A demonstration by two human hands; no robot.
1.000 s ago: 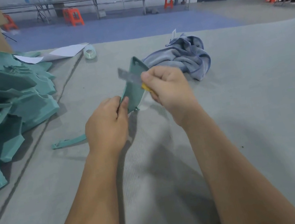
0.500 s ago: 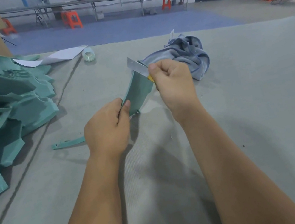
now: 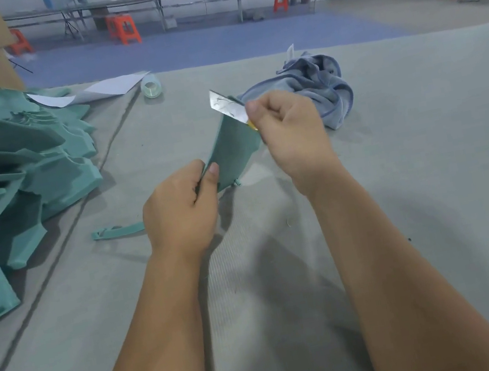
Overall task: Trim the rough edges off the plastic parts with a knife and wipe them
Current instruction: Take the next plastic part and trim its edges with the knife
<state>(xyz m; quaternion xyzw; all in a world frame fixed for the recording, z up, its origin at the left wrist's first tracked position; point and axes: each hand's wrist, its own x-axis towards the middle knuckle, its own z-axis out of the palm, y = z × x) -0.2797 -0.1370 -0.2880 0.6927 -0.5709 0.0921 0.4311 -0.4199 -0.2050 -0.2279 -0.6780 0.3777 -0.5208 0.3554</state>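
Left hand [image 3: 180, 211] pinches the lower end of a flat, matte teal plastic part [image 3: 232, 150], held tilted above the grey table [image 3: 432, 184]. Right hand [image 3: 291, 131], fingers curled, grips a knife [image 3: 227, 106], its bare blade at the part's top edge. Behind: blue cloth [image 3: 317, 87]; far left, a pile of teal parts [image 3: 7, 181].

Left hand [image 3: 180, 211] pinches teal plastic part [image 3: 232, 151]; right hand [image 3: 291, 131] fisted around knife [image 3: 227, 106]; forearms extended forward.
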